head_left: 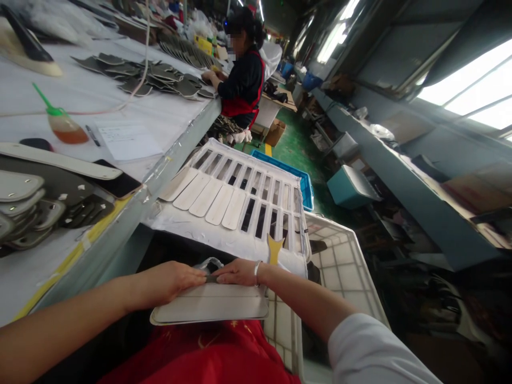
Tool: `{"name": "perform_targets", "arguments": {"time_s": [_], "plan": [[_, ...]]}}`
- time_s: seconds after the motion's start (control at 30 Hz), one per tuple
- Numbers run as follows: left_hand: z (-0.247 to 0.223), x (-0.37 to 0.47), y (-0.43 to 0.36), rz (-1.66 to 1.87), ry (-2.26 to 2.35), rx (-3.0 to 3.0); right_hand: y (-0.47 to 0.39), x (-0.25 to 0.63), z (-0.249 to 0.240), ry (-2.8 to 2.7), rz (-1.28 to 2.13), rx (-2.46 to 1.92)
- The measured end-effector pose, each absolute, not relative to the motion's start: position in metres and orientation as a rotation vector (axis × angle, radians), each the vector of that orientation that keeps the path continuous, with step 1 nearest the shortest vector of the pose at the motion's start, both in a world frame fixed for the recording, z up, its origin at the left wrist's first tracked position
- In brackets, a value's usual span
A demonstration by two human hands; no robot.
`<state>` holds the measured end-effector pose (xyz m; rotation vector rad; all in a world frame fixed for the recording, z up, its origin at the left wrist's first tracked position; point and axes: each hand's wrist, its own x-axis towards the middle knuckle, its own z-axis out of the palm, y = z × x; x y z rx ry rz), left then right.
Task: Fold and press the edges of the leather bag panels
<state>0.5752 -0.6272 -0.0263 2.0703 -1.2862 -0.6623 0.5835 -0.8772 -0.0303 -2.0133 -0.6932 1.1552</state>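
Note:
Close to my body, a long cream panel with rounded corners [212, 306] lies across above my red apron; its doubled lower edge suggests more than one layer. My left hand [176, 280] grips its upper edge from the left, fingers together. From the right, my right hand [238, 272], with a silver bracelet at the wrist, presses on the same edge. Between the fingertips shows a small dark grey patch. Just beyond, a white slotted rack [248, 242] carries several cream strips [205, 197] side by side. A yellow notched piece [274, 249] stands at its near edge.
On the left table [172, 133] are grey cut pieces [160, 74], a squeeze bottle [66, 128], paper [128, 140] and stacked panels [24, 186]. A white crate [340, 266] stands right, a blue crate [307, 192] behind the rack. A co-worker [244, 69] sits at the table's far end.

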Motion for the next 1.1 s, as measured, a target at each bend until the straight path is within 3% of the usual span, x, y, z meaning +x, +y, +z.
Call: {"name": "perform_targets", "arguments": {"time_s": [0.37, 0.7, 1.0, 1.1], "plan": [[-0.029, 0.559, -0.584, -0.483, -1.233, 2.343, -0.836, 0.589, -0.028, -0.715, 1.150, -1.984], [-0.011, 0.555, -0.588, -0.535, -1.374, 2.554, -0.799, 0.600, -0.035, -0.742, 1.230, -1.868], [-0.006, 0.538, -0.605, -0.496, -1.303, 2.689, -0.854, 0.589, -0.026, -0.779, 1.138, -2.013], [-0.001, 0.531, -0.609, -0.345, -1.288, 2.703, -0.875, 0.574, -0.014, -0.757, 0.940, -2.104]]}}
